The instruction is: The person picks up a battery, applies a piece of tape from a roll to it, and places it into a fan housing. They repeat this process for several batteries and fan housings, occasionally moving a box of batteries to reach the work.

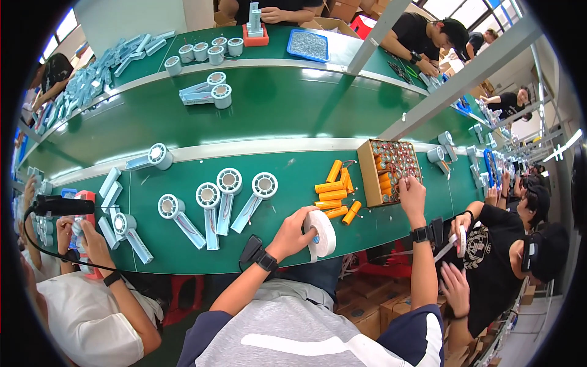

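Note:
My left hand (295,233) is wrapped round a thick roll of white tape (326,232) at the table's near edge, with the roll standing on its side. My right hand (413,197) reaches to the near right part of a cardboard box (369,177) filled with upright orange cylindrical battery cells (385,177). Its fingers are closed together over the cells, and what they pinch is hidden. Between my hands, several loose orange battery cells (331,196) with short wires lie on the green table. Left of them rest several light-blue handheld-fan housings (229,181) with round motor heads and open handles.
A rail (293,145) divides my table from a green belt (269,116) carrying more fan housings (221,95). A slanted grey post (452,85) rises beyond the box. Co-workers sit close on both sides; the right one holds a tape roll (462,240). A blue tray (307,46) stands on the far side.

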`<state>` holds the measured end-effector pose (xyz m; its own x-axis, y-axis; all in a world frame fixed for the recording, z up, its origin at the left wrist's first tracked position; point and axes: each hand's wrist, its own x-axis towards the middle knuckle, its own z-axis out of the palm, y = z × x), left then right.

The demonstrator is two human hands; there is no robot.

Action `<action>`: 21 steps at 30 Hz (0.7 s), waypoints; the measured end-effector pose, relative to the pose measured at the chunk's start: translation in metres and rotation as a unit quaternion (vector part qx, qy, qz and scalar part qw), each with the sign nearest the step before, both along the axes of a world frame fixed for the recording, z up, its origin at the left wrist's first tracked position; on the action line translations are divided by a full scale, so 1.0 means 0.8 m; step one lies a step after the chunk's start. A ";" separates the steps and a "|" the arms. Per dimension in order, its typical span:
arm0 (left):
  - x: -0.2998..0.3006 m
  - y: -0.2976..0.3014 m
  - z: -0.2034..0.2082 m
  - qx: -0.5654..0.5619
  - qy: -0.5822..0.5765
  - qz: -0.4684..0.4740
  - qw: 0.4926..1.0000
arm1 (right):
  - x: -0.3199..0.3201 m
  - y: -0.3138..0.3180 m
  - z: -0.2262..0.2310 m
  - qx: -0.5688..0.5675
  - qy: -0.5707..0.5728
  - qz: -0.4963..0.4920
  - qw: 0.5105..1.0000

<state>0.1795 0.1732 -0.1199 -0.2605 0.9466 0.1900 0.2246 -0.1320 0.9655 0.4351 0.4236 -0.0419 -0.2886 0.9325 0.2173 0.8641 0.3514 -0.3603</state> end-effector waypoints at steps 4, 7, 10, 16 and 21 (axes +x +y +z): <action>0.001 0.000 -0.001 -0.005 -0.002 -0.004 1.000 | 0.009 -0.021 0.008 0.078 0.000 0.042 0.996; 0.002 0.001 -0.002 0.002 -0.001 -0.009 1.000 | 0.007 -0.031 0.036 0.135 0.017 0.058 0.989; -0.002 0.000 0.000 -0.007 0.005 -0.006 1.000 | -0.005 -0.039 0.077 0.159 0.042 0.074 0.984; 0.002 0.001 -0.003 -0.023 -0.023 -0.014 0.999 | -0.072 -0.065 0.136 0.144 0.136 0.158 0.967; 0.006 -0.019 -0.015 -0.024 -0.091 0.012 0.996 | -0.157 -0.075 0.055 -0.104 0.299 0.224 0.922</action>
